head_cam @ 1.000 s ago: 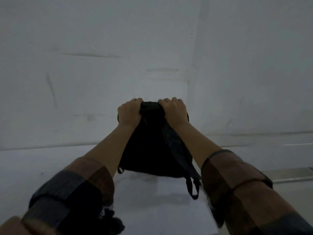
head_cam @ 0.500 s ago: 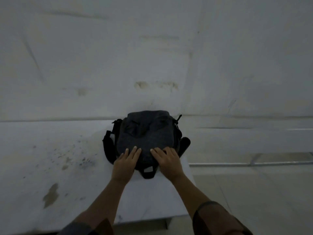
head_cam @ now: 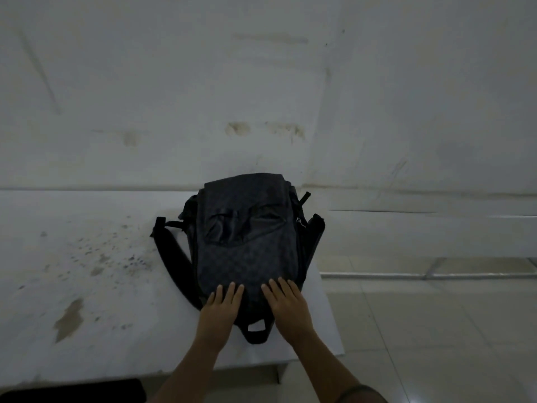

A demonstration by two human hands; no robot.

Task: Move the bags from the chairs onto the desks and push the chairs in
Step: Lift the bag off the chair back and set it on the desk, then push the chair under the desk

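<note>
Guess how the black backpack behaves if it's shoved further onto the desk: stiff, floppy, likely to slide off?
The backpack looks soft: its front pocket is creased and sagging, so it would probably deform rather than slide rigidly. It lies flat on the desk, so tipping seems unlikely. Loose shoulder straps may drag or snag. Both the left hand and the right hand rest flat on it.

So the backpack [head_cam: 247, 242] lies flat on the table [head_cam: 87, 286], near its right end, up against the wall [head_cam: 174, 82] behind. Left hand [head_cam: 221, 309] and right hand [head_cam: 289, 308] both rest on its near end, side by side, with the floor [head_cam: 436, 330] off to the right.
</note>
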